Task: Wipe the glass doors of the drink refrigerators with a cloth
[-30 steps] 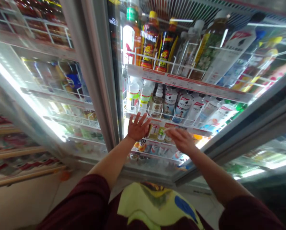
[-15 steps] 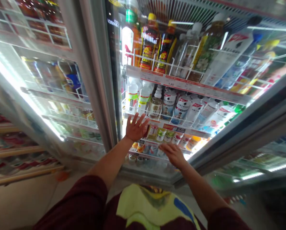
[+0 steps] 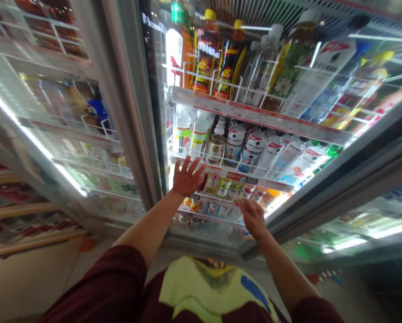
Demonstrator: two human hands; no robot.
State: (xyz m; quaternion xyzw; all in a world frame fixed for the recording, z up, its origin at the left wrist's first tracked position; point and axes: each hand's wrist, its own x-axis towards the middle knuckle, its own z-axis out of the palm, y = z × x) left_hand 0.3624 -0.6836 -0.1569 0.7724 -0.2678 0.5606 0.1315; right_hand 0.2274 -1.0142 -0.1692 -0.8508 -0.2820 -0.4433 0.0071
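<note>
My left hand (image 3: 188, 178) is raised before the lit drinks cooler, its fingers spread and nothing held. It overlaps the shelf edge below the bottles with green-and-yellow labels (image 3: 198, 138); whether it touches the glass I cannot tell. Lower and to the right, my right hand (image 3: 252, 217) has loosely bent fingers pointing left, a little blurred, with no object visible in it. Behind it are small bottles with pale labels (image 3: 235, 189). White-labelled bottles (image 3: 253, 148) stand in a row on the shelf above.
Taller bottles with black-and-yellow labels (image 3: 204, 60) fill the upper shelf behind a wire rail. A grey door frame (image 3: 120, 89) runs down the left, and another dark frame (image 3: 335, 175) slants on the right. Wooden-edged shelves (image 3: 25, 244) stand at far left.
My right hand has moved slightly right, away from my left hand, and its fingers look more bent. The view has shifted a little; my left hand stays spread.
</note>
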